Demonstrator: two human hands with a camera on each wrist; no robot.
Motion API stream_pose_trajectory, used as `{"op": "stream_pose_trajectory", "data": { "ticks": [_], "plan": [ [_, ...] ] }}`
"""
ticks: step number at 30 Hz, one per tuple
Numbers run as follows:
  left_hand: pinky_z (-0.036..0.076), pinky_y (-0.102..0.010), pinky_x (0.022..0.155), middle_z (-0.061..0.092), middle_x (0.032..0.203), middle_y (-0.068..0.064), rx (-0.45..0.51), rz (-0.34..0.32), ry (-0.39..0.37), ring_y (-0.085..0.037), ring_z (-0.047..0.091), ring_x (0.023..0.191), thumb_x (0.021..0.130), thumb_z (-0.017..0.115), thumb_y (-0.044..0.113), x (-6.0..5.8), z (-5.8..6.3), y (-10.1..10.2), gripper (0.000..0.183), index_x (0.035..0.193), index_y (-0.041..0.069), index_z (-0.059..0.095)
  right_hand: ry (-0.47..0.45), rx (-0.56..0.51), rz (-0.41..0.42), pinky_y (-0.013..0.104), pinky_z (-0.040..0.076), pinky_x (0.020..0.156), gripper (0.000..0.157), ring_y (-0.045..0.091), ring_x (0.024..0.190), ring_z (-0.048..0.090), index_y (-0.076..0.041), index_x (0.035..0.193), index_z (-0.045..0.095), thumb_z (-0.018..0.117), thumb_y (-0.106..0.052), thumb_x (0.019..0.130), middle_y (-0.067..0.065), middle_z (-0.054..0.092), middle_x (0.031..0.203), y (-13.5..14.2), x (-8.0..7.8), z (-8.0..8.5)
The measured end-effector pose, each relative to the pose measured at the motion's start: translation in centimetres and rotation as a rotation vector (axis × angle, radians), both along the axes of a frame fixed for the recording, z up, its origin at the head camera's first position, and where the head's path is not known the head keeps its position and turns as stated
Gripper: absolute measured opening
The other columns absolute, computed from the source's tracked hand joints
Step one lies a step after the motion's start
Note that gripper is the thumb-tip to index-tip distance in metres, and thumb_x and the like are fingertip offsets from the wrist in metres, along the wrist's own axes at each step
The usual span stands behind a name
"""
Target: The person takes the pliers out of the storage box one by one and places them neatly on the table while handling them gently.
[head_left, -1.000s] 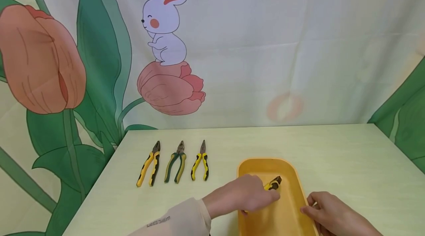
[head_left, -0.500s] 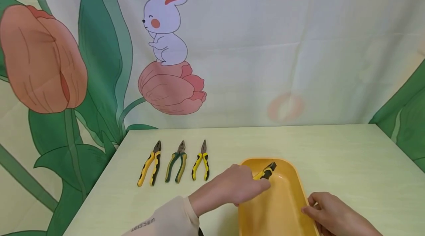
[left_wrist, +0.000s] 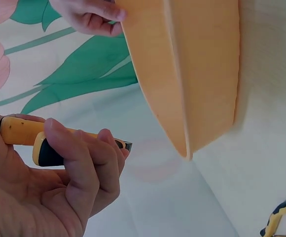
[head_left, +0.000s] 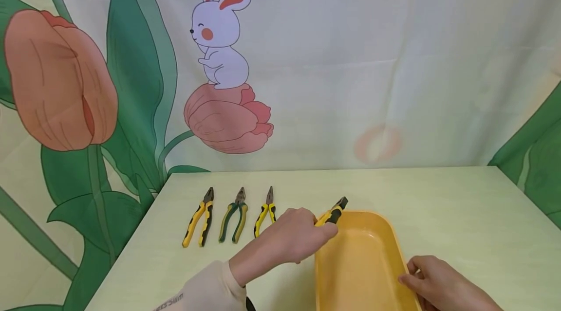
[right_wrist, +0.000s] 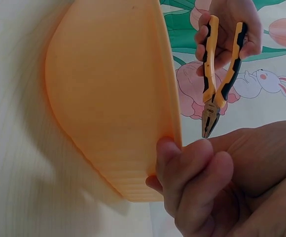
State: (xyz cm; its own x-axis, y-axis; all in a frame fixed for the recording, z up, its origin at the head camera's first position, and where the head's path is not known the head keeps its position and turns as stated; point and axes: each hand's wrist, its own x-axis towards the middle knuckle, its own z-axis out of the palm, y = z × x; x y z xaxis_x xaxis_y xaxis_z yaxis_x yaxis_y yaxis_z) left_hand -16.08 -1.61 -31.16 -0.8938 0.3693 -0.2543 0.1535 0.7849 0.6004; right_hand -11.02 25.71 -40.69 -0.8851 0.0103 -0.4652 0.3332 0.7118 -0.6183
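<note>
Yellow-and-black pliers (head_left: 331,212) sit in my left hand (head_left: 289,238), fingers curled round both handles, with the dark nose poking out past the knuckles toward the back of the table. From the head view I see them held in the air just above the far left corner of the orange plastic tray (head_left: 396,247), clear of its floor. The right-wrist view shows the same tool hanging nose down, handles slightly parted under the fingers. My right hand (head_left: 438,284) is at the tray's right rim near the front edge; its fingers are bent over the rim and the thumb seems to press the outer wall, though the wrist view is too close for me to be sure how firmly it pinches. On the pale green table (head_left: 460,204), to the left of my left hand, three more pliers lie in a row with their noses pointing away from me: a yellow-and-black pair (head_left: 198,223) farthest left, a green-and-yellow pair (head_left: 233,216) in the middle, and a smaller yellow-and-black needle-nose pair (head_left: 265,211) just beside my knuckles, partly hidden by them. A cream sleeve (head_left: 206,291) covers my left forearm. Behind the table hangs a printed cloth backdrop (head_left: 394,58) with a white rabbit (head_left: 219,38) perched on a pink tulip, and a large tulip and green leaves to the left.
</note>
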Motion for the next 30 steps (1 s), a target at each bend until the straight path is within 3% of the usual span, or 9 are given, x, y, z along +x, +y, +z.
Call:
{"op": "stream_pose_trajectory", "data": {
  "ticks": [6, 13, 26, 30],
  "plan": [
    [0.022, -0.028, 0.043, 0.038, 0.043, 0.005, 0.014, 0.030, 0.022, -0.017, 0.048, 0.041, 0.081, 0.046, 0.046, -0.3, 0.5, -0.9, 0.040, 0.053, 0.020, 0.033, 0.037, -0.016, 0.029, 0.023, 0.037, 0.050, 0.017, 0.014, 0.049, 0.042, -0.005, 0.088, 0.057, 0.062, -0.019, 0.096, 0.004, 0.053, 0.060, 0.3, 0.1, -0.2],
    [0.032, -0.031, 0.048, 0.037, 0.047, 0.005, -0.001, 0.063, 0.054, -0.023, 0.062, 0.048, 0.084, 0.042, 0.045, -1.3, 1.1, -2.0, 0.042, 0.053, 0.019, 0.035, 0.031, -0.016, 0.020, 0.022, 0.036, 0.050, 0.016, 0.014, 0.049, 0.042, -0.005, 0.088, 0.057, 0.061, -0.018, 0.097, 0.004, 0.053, 0.060, 0.3, 0.1, -0.2],
    [0.031, -0.031, 0.047, 0.048, 0.052, 0.000, -0.037, 0.159, 0.092, -0.023, 0.061, 0.048, 0.079, 0.043, 0.042, -3.1, 0.7, -2.9, 0.034, 0.057, 0.017, 0.041, -0.005, -0.017, -0.009, 0.023, 0.037, 0.052, 0.015, 0.014, 0.050, 0.043, -0.005, 0.088, 0.057, 0.059, -0.016, 0.098, 0.005, 0.054, 0.061, 0.3, -0.1, -0.2],
    [0.031, -0.031, 0.045, 0.046, 0.050, 0.001, -0.067, 0.186, 0.090, -0.020, 0.050, 0.043, 0.079, 0.043, 0.043, -3.7, 0.4, -3.3, 0.035, 0.056, 0.017, 0.040, -0.022, -0.018, -0.025, 0.023, 0.037, 0.052, 0.015, 0.014, 0.050, 0.043, -0.005, 0.089, 0.058, 0.059, -0.017, 0.098, 0.005, 0.054, 0.062, 0.2, -0.1, -0.1]
  ]
}}
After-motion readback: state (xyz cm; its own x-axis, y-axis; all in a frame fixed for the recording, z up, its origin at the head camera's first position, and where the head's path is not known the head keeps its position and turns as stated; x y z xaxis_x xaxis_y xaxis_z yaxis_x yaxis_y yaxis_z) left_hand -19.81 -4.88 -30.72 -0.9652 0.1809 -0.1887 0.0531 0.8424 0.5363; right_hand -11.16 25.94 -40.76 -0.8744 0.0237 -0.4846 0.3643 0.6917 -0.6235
